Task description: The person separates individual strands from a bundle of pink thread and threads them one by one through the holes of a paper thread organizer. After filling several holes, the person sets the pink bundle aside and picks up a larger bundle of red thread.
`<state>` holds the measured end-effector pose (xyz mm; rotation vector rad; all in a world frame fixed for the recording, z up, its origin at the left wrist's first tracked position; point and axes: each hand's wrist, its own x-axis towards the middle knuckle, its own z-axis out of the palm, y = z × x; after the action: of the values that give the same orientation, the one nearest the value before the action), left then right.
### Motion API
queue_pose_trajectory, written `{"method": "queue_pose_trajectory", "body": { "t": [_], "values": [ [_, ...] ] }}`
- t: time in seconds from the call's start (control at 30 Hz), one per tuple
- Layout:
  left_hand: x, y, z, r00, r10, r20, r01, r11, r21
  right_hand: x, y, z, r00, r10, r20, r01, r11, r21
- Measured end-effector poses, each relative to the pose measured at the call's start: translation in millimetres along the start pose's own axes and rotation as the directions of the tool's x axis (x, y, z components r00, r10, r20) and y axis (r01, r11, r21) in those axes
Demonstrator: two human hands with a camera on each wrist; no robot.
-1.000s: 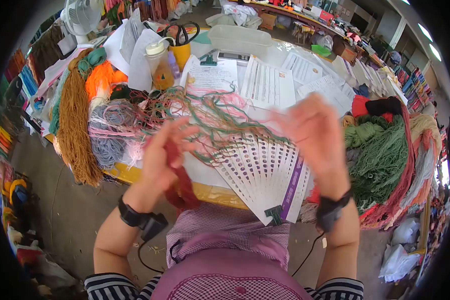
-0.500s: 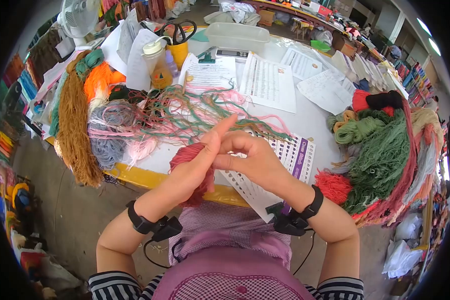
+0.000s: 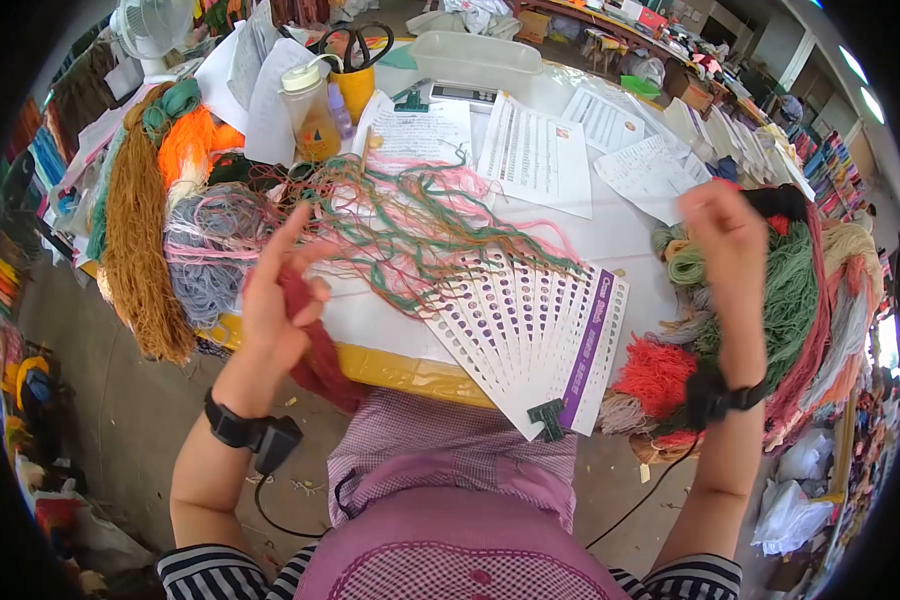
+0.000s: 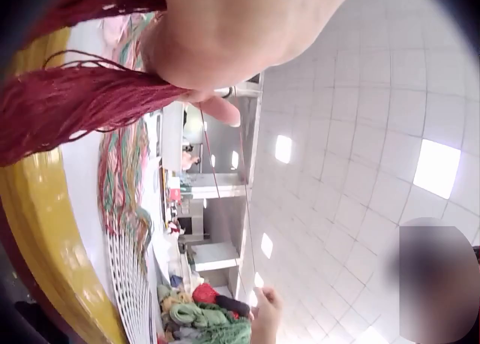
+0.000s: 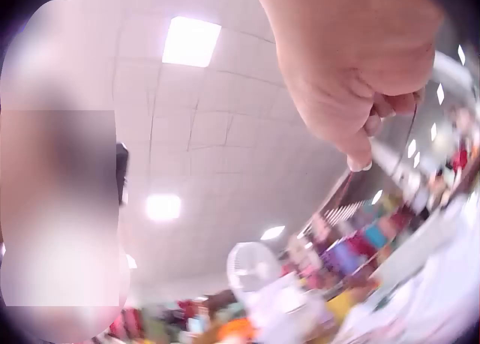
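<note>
My left hand [image 3: 275, 305] holds a dark red yarn skein [image 3: 322, 360], which hangs down past the palm over the table's front edge. Its index finger points up. Out to the right, my right hand [image 3: 728, 245] is raised with curled fingers, pinching fine red thread [image 5: 414, 126]. In the left wrist view, thin red strands [image 4: 213, 158] stretch between the two hands. Between them on the table lies a fanned set of punched cards [image 3: 520, 345], clipped together by a green clip [image 3: 547, 420]. Tangled pink, green and brown threads [image 3: 410, 225] reach its upper end.
Brown yarn [image 3: 145, 250], orange yarn [image 3: 185, 150] and grey yarn [image 3: 210, 260] pile up at the left. Green yarn [image 3: 785, 300] and coral yarn [image 3: 655, 375] sit at the right. Farther back stand a bottle [image 3: 312, 115], scissors [image 3: 355, 50] in a yellow cup, papers [image 3: 535, 155] and a plastic tub [image 3: 475, 65].
Half a second ago both hands met over the cards, the right fingers at the left hand. Now they are wide apart, the right drawn far right, the left moved left with the skein.
</note>
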<state>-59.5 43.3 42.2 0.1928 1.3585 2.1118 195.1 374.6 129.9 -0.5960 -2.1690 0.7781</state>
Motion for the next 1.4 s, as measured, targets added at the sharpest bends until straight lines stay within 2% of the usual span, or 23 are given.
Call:
{"method": "queue_pose_trajectory", "body": {
  "t": [0.07,0.1,0.13,0.17,0.23,0.3,0.33,0.37,0.4,0.43,0.47,0.5,0.57,0.6,0.63,0.7,0.73,0.77,0.87,0.97,1.17,1.3,1.4],
  "values": [
    [8.5,6.8,-27.0,0.998,0.037,-0.046,-0.038,0.999,-0.026,30.5,37.4,-57.8,0.946,-0.236,-0.223,0.13,0.904,-0.408],
    [12.9,9.0,-40.2,0.993,0.075,-0.092,-0.079,0.996,-0.048,42.3,50.3,-92.2,0.898,-0.273,-0.344,0.031,0.821,-0.57],
    [15.9,9.8,-49.8,0.978,0.115,-0.175,-0.127,0.99,-0.058,46.8,47.1,-120.6,0.858,-0.15,-0.492,-0.237,0.734,-0.637],
    [16.0,10.7,-52.5,0.978,0.114,-0.173,-0.126,0.99,-0.058,58.0,83.4,-162.4,0.806,-0.238,-0.542,-0.15,0.804,-0.576],
    [14.7,9.7,-54.4,0.949,0.137,-0.286,-0.155,0.987,-0.041,53.2,67.5,-164.1,0.757,-0.207,-0.62,-0.265,0.769,-0.581],
    [11.4,2.9,-45.1,0.953,0.128,-0.274,-0.131,0.991,0.007,53.4,69.3,-155.2,0.701,-0.365,-0.612,0.136,0.912,-0.387],
    [6.9,-0.9,-32.1,0.989,0.05,-0.138,-0.043,0.998,0.05,46.4,52.1,-120.3,0.807,-0.271,-0.524,0.215,0.962,-0.166],
    [2.6,-4.2,-17.0,0.999,-0.038,-0.003,0.038,0.994,0.106,37.1,35.9,-88.9,0.883,-0.294,-0.365,0.181,0.932,-0.313],
    [-2.1,-7.1,2.3,0.992,-0.09,0.09,0.079,0.99,0.119,23.7,22.3,-44.9,0.928,-0.027,-0.371,0.043,0.998,0.036],
    [-5.7,-11.5,21.6,0.973,-0.141,0.18,0.117,0.984,0.136,12.9,19.3,-8.0,0.973,-0.058,-0.222,0.077,0.994,0.076],
    [-5.1,-16.6,35.9,0.94,-0.225,0.255,0.189,0.969,0.156,-2.5,17.1,25.3,0.997,0.048,-0.061,-0.043,0.995,0.085],
    [-3.2,-20.9,48.7,0.894,-0.306,0.326,0.258,0.949,0.182,-15.3,16.4,56.2,0.995,-0.045,0.093,0.033,0.992,0.124],
    [3.0,-39.2,75.0,0.883,-0.373,0.284,0.337,0.926,0.168,-42.7,19.1,109.0,0.972,-0.171,0.164,0.177,0.984,-0.021],
    [7.7,-47.4,79.3,0.865,-0.438,0.243,0.413,0.898,0.15,-52.5,19.3,126.6,0.965,-0.116,0.235,0.099,0.992,0.082],
    [13.9,-55.7,76.5,0.866,-0.437,0.244,0.411,0.899,0.149,-59.1,19.1,138.3,0.948,-0.068,0.31,0.013,0.984,0.178],
    [25.5,-65.3,74.7,0.995,-0.04,0.09,0.025,0.986,0.167,-62.4,20.4,149.6,0.907,0.051,0.419,-0.138,0.974,0.181],
    [26.6,-63.3,70.9,0.993,-0.061,0.098,0.045,0.987,0.156,-63.6,23.0,153.7,0.834,0.167,0.525,-0.293,0.942,0.166],
    [26.4,-64.5,71.4,0.993,-0.066,0.1,0.05,0.986,0.156,-63.6,28.0,158.2,0.834,0.173,0.524,-0.298,0.941,0.163],
    [22.8,-76.3,75.7,0.865,-0.441,0.241,0.423,0.898,0.123,-61.9,37.2,169.2,0.831,0.181,0.526,-0.377,0.879,0.293],
    [17.7,-87.5,83.8,0.793,-0.55,0.263,0.532,0.835,0.142,-61.2,36.3,173.9,0.849,0.231,0.476,-0.329,0.935,0.132],
    [24.1,-97.6,78.5,0.864,-0.441,0.242,0.382,0.888,0.256,-68.8,39.2,178.9,0.902,0.004,0.432,-0.035,0.997,0.064],
    [26.2,-99.6,82.2,0.917,-0.267,0.298,0.141,0.913,0.384,-63.8,32.8,166.9,0.841,0.097,0.533,-0.243,0.947,0.211],
    [38.6,-114.0,82.9,0.893,-0.38,0.239,0.197,0.81,0.553,-61.1,27.1,162.6,0.804,0.121,0.583,-0.307,0.923,0.231]
  ]
}}
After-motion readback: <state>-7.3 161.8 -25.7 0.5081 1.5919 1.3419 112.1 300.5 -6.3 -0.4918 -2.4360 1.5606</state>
